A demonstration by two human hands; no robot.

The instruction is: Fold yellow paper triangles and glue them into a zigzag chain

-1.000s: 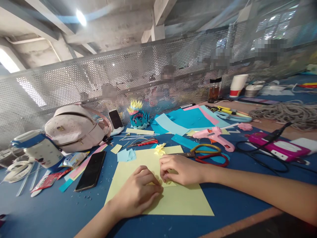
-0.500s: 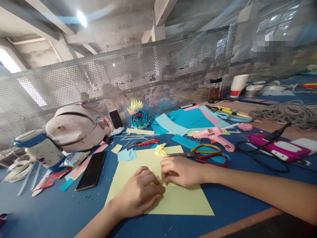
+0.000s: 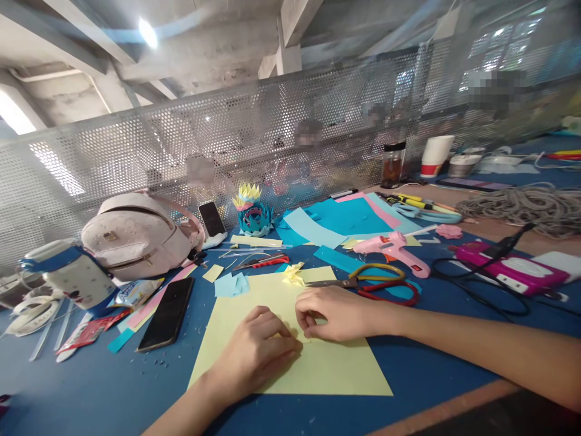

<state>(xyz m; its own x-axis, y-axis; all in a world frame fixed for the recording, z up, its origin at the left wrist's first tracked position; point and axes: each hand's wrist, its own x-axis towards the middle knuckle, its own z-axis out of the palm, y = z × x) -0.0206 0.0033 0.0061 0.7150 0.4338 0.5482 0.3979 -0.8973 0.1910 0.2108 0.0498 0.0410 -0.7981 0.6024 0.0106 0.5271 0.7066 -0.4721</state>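
Note:
Both my hands rest on a large pale yellow paper sheet (image 3: 327, 369) lying on the blue table. My left hand (image 3: 254, 354) is curled, fingertips pressing down on a small yellow folded paper piece that is almost hidden between the hands. My right hand (image 3: 333, 312) is curled too, pinching the same small piece from the right. A finished small yellow folded piece (image 3: 293, 274) lies just beyond my right hand at the sheet's far edge.
Scissors with red and yellow handles (image 3: 376, 283) and a pink glue gun (image 3: 393, 249) lie right of the sheet. A black phone (image 3: 167, 312), a pale backpack (image 3: 136, 233), a paper lotus (image 3: 253, 212), blue paper sheets (image 3: 345, 218) and a pink box with cable (image 3: 512, 269) surround it.
My hands stay on the small yellow piece with only slight finger shifts. The view has barely moved.

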